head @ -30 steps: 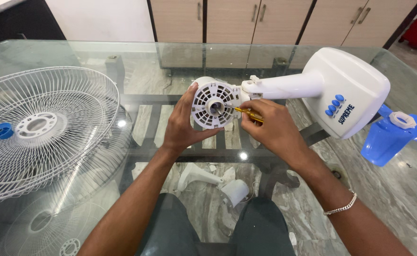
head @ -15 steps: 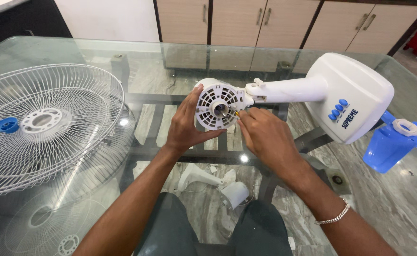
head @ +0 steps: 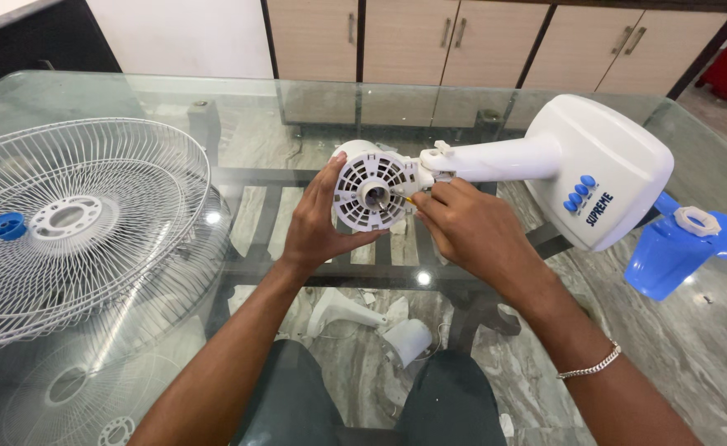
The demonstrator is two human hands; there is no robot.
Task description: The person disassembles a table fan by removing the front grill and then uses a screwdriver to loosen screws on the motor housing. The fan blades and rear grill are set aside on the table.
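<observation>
Head view: over the glass surface [head: 495, 107], the left hand [head: 318, 227] grips the white fan motor housing [head: 371, 192] at centre; the right hand [head: 466, 227] pinches a small yellow-tipped tool [head: 410, 199] against its face. Steady housing, keep the tool square.

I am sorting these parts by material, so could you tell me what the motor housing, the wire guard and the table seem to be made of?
Motor housing: likely white moulded plastic, smooth with slight sheen, vent slots. Wire guard: probably white-coated metal, thin ribs. Table: clear glass, floor visible through it.
</observation>
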